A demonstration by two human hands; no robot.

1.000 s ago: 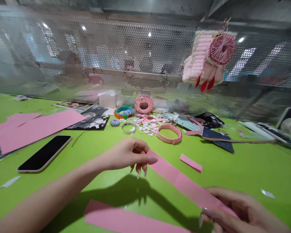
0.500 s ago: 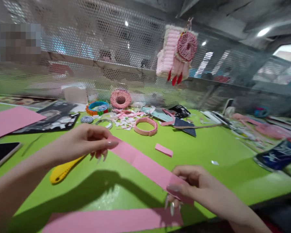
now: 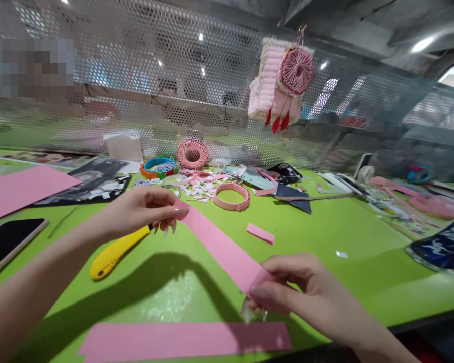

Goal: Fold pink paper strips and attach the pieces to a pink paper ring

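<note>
A strip of pink paper [image 3: 221, 247] stretches slantwise in the air between my two hands. My left hand [image 3: 147, 209] pinches its far upper end between thumb and fingers. At the near lower end, my right hand [image 3: 298, 287] grips it the same way. Below, along the table's front edge, lies a wider pink paper strip [image 3: 185, 340]. Under my left wrist rests a yellow-handled tool [image 3: 117, 254], its far end hidden by the hand. A small pink paper piece [image 3: 261, 233] lies just beyond the held strip, with a pink ring [image 3: 231, 197] farther back.
The green table [image 3: 336, 282] carries a phone [image 3: 13, 247] and a pink sheet [image 3: 26, 189] at left. Paper scraps [image 3: 199, 189], a woven pink ring [image 3: 192, 154] and a colourful ring [image 3: 157, 168] sit at the back. A dark blue packet [image 3: 441, 247] lies right. Perforated metal mesh [image 3: 196, 65] stands behind.
My right hand has shifted slightly left toward my left hand, and the visible span of the strip is shorter. The whole view has swung a little left.
</note>
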